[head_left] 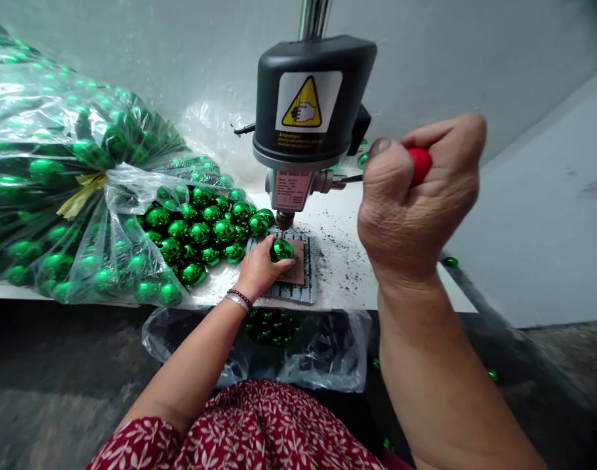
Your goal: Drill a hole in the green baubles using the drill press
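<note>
My left hand (pixel 258 266) grips a shiny green ball ornament (pixel 283 250) between thumb and fingers, on a small brown board (pixel 294 269) under the drill press (pixel 314 104). The thin drill bit (pixel 282 233) comes down at the top of the ball; whether it has entered the ball is too small to tell. Raised at the right, my right hand (pixel 419 196) is wrapped round the red knob (pixel 419 166) of the drill press lever. Beneath the brown board lies a grey slotted base plate (pixel 306 297).
Left on the white table (pixel 347 287) lies a heap of green balls (pixel 200 234), spilling from an open plastic bag. A tied full bag (pixel 44 163) stands farther left. Dark shavings surround the base. Below the edge, a plastic-lined container (pixel 322 352) holds green balls; a few more lie right.
</note>
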`<action>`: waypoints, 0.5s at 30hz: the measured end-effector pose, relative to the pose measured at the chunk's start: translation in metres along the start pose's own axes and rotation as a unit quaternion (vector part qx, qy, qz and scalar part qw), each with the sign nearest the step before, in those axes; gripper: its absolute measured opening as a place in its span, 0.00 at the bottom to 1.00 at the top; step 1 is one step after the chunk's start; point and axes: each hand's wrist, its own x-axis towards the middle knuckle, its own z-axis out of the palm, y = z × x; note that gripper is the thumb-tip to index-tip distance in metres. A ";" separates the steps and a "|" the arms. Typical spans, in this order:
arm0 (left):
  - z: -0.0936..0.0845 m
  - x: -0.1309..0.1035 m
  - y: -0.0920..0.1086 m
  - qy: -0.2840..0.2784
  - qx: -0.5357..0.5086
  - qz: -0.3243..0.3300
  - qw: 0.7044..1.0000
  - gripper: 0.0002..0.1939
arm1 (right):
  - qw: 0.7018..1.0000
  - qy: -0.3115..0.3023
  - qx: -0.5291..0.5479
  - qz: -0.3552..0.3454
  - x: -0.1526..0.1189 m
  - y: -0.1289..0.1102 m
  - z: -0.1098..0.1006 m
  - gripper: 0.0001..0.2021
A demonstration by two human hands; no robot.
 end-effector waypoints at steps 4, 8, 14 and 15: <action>0.004 0.000 0.002 0.010 -0.012 -0.003 1.000 0.29 | 1.000 0.000 -0.005 0.010 0.001 -0.001 0.000 0.14; 0.000 0.000 -0.002 -0.003 -0.059 -0.023 0.998 0.41 | 1.000 -0.001 -0.005 0.003 0.001 0.000 0.000 0.14; -0.033 0.012 -0.007 -0.114 -0.098 0.064 0.987 0.47 | 1.000 0.006 -0.006 -0.011 0.000 0.001 0.001 0.15; -0.039 0.015 -0.008 -0.148 -0.109 0.090 0.979 0.45 | 1.000 0.006 -0.006 -0.011 0.000 0.001 0.000 0.15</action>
